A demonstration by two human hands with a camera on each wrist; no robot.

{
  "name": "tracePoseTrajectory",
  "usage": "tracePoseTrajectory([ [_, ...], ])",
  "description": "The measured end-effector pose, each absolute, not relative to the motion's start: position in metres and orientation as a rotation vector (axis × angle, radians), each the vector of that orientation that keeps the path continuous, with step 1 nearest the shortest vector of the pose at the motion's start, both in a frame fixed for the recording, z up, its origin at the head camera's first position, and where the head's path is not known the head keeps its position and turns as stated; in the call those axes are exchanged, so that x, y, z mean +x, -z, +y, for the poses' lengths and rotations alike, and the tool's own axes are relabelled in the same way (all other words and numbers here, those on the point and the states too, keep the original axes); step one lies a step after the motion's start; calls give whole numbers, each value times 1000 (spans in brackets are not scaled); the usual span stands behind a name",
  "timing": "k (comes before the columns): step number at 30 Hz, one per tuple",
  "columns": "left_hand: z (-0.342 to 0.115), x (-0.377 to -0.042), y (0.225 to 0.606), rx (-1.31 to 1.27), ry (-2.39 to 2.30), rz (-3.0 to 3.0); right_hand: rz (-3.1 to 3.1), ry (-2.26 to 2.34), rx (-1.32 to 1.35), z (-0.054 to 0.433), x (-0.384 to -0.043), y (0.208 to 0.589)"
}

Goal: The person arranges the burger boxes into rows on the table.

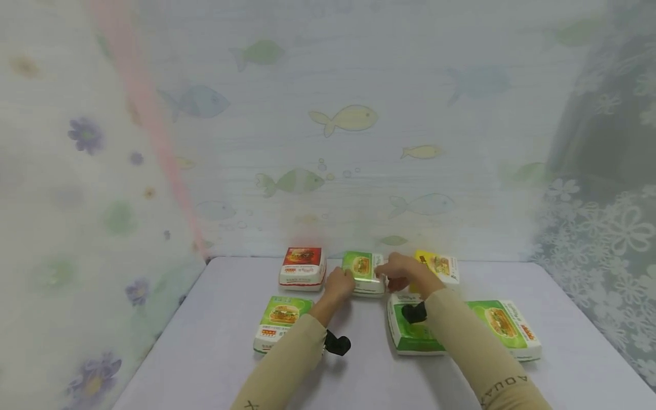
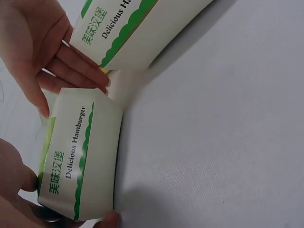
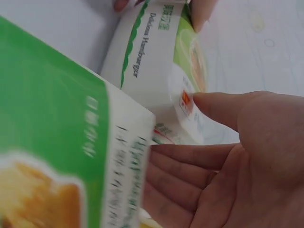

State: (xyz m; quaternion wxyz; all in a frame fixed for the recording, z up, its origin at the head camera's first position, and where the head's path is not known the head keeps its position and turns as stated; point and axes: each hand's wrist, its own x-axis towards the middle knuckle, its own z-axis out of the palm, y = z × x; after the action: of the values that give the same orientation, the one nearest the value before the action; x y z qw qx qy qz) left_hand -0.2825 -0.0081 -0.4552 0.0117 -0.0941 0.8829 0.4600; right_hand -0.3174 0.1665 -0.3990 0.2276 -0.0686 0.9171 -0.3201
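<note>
A green-and-white hamburger box [image 1: 363, 266] stands in the middle of the back row in the head view. My left hand [image 1: 339, 285] grips its left end, with the fingers [image 2: 13, 183] spread over the top edge and side in the left wrist view. At the opposite end is my right hand [image 1: 410, 270]. Its thumb touches the box's top edge in the right wrist view, while the other fingers [image 3: 178, 178] stretch out straight beside the end. Those fingers lie between this box and a second green hamburger box [image 3: 57, 104], close by in front.
In the back row, a red box [image 1: 302, 269] stands to the left and a yellow box [image 1: 445, 266] to the right. Another green box [image 1: 281, 319] sits by my left forearm; one more [image 1: 504, 327] is beyond my right sleeve. A fish-patterned curtain [image 1: 353, 188] hangs behind the white table [image 1: 359, 376].
</note>
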Motion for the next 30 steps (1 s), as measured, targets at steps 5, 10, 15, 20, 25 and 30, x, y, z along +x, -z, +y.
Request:
tracePoseTrajectory([
  [5, -8, -279, 460, -228, -1327, 2847, 2590, 807, -189, 175, -324, 400],
  [10, -4, -271, 460, -215, -1319, 2830, 2614, 786, -259, 182, -331, 402],
  [15, -2, -267, 458, -265, -1353, 2722, 2649, 748, -427, 180, -337, 405],
  [20, -2, -269, 453, -314, -1390, 2670, 2664, 706, -522, 176, -338, 404],
  [25, -5, -275, 452, -346, -1440, 2661, 2693, 686, -500, 174, -339, 403],
  [30, -11, -283, 452, -378, -1419, 2717, 2688, 657, -433, 168, -337, 399],
])
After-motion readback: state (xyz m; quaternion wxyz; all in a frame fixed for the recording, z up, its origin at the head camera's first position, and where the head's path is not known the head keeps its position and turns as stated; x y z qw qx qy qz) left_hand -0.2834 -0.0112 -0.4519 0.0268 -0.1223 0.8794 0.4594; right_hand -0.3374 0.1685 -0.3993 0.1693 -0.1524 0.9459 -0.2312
